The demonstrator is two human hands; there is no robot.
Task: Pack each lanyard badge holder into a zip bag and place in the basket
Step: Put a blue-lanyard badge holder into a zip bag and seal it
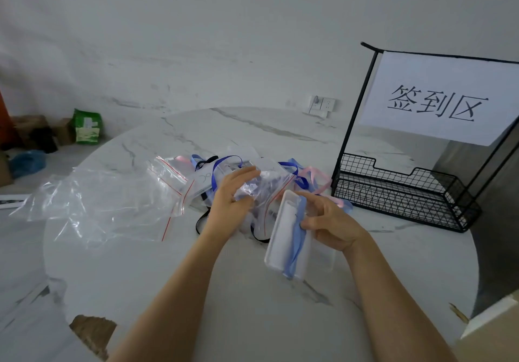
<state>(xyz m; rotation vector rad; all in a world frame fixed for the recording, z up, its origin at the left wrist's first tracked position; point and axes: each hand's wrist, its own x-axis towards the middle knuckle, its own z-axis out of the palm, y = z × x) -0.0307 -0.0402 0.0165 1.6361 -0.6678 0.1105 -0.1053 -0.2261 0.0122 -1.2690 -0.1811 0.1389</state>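
Your left hand (231, 193) pinches a clear zip bag (269, 183) over the middle of the desk (196, 277). Your right hand (328, 218) grips 1 white badge holder (280, 238) with a light blue lanyard (297, 232) on it, just beside the bag's red strip. A pile of more lanyards (309, 173), maybe 4 or 5, lies under them. The black wire basket (393, 193) sits near the desk's right edge.
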